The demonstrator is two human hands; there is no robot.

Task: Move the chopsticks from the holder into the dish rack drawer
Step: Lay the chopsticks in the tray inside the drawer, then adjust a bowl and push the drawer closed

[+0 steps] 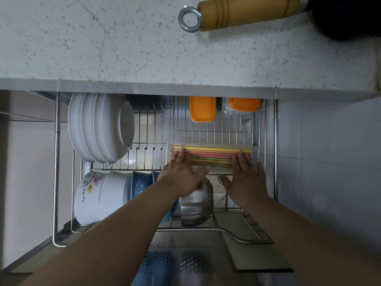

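Several pink, yellow and green chopsticks [212, 156] lie flat, side by side, in a clear plastic tray [255, 150] inside the pulled-out wire dish rack drawer [56, 162]. My left hand [181, 174] rests flat on the left ends of the chopsticks, fingers stretched out, thumb spread to the right. My right hand [245, 178] lies flat over their right ends, fingers together, thumb spread left. Neither hand is closed around anything. No chopstick holder is in view.
White plates [99, 129] stand at the drawer's back left; white bowls [97, 197], blue bowls [140, 182] and a steel bowl [198, 205] at the front. Two orange-lidded boxes [203, 109] sit at the back. A wooden handle with a metal ring [237, 13] lies on the speckled counter [123, 48].
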